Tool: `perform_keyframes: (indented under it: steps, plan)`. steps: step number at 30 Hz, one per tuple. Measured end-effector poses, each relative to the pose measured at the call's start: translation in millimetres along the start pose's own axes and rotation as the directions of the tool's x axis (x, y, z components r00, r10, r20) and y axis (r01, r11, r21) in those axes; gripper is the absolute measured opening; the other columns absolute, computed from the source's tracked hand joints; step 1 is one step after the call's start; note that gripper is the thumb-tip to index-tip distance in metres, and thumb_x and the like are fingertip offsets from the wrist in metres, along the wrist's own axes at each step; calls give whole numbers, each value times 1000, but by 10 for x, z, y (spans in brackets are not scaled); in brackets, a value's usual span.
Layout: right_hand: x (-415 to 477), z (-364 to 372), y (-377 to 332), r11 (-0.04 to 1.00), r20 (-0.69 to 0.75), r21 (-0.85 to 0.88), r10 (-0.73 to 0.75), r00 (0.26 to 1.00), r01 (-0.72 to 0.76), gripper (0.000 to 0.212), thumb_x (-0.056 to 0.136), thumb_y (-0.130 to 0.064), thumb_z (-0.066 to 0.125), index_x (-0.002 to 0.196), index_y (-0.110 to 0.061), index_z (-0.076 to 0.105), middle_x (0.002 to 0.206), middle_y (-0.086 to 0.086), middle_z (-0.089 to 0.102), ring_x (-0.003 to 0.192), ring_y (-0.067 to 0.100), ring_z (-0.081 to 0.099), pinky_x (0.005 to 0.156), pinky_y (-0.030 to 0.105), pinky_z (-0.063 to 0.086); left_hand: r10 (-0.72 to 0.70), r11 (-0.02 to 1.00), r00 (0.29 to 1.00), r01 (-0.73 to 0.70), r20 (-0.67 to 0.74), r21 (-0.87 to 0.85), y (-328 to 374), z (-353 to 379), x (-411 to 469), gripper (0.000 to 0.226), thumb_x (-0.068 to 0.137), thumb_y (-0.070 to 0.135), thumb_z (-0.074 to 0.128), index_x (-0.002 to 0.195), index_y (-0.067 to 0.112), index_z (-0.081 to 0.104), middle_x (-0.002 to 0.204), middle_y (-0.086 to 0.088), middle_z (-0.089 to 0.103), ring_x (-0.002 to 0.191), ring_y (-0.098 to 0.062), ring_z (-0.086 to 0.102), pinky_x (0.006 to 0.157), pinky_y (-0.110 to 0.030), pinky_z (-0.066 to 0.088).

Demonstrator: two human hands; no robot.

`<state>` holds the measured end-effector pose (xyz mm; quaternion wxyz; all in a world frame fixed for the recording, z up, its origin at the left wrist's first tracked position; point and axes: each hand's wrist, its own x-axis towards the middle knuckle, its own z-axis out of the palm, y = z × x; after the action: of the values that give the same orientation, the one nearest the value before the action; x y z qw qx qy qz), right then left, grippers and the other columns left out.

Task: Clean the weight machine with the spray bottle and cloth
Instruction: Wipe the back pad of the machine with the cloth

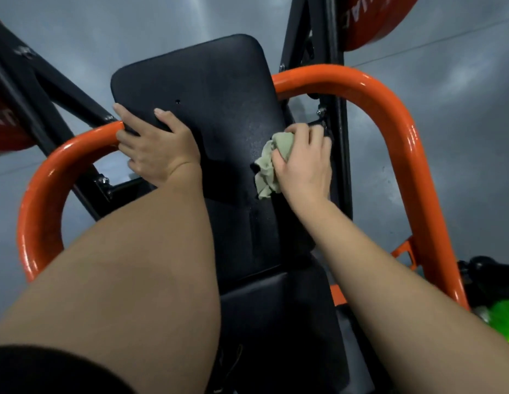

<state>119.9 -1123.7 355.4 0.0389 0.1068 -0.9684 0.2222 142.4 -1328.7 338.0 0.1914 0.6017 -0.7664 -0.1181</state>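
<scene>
**Cloth pressed to the pad**

Lower right sits a blurred green bottle (503, 319). The right hand (303, 163) clutches the crumpled cloth (266, 169) against the right edge of the black pad (208, 81). The left hand (159, 149) curls round its left edge. Orange bars (375, 89) loop behind.

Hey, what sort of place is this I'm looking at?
Probably a gym: a black padded backrest sits between curved orange steel bars, and a red weight plate shows beside the black metal frame at upper right.

Both my bare forearms extend forward. My left grip (159, 153) clasps the edge of the black textured pad (210, 86), thumb on its face. My right grip (304, 163) bunches the crumpled pale-green cloth (266, 173).
</scene>
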Motion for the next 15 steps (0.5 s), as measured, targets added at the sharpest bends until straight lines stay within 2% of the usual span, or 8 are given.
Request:
perform_keyframes:
  steps: [2, 5, 10, 12, 15]
  plan:
    - [92, 8, -25, 1000, 3, 23, -5, 1000, 5, 39, 87, -36, 66, 120, -15, 58, 119, 13, 52, 105, 35, 50, 89, 45, 44, 2, 1000, 1000, -2, 5, 9, 6, -8, -2, 73, 97, 53, 29, 161, 19, 22, 141, -9, 48, 127, -28, 47, 99, -44, 40]
    - [-283, -7, 105, 998, 12, 34, -53, 999, 53, 41, 86, -39, 61, 119, -17, 59, 117, 12, 52, 100, 33, 47, 88, 42, 40, -3, 1000, 1000, 2, 10, 8, 12, -26, -6, 73, 97, 54, 28, 161, 20, 23, 141, -9, 48, 126, -29, 48, 98, -44, 40]
    - [-1268, -73, 390, 988, 161, -19, -149, 976, 154, 45, 81, -44, 61, 120, -21, 59, 113, 5, 49, 97, 28, 47, 82, 46, 49, -7, 1000, 1000, 7, 16, -6, 15, -35, -16, 74, 95, 54, 27, 161, 19, 24, 140, -11, 49, 125, -30, 49, 100, -47, 40]
    - [-1186, -34, 416, 965, 172, -39, -248, 953, 258, 43, 80, -43, 64, 116, -20, 60, 107, 5, 52, 90, 28, 49, 76, 45, 51, -9, 1000, 1000, 9, 12, 5, 9, -33, -3, 75, 94, 54, 26, 161, 19, 24, 138, -12, 50, 123, -31, 50, 100, -48, 41]
    - [-537, 51, 201, 932, 153, -40, -351, 924, 360, 40, 81, -48, 57, 107, -17, 61, 98, 8, 56, 83, 31, 53, 69, 44, 50, -16, 1000, 1000, 16, 21, 8, 18, -32, -2, 74, 95, 54, 27, 161, 19, 25, 136, -13, 51, 121, -33, 51, 100, -48, 42]
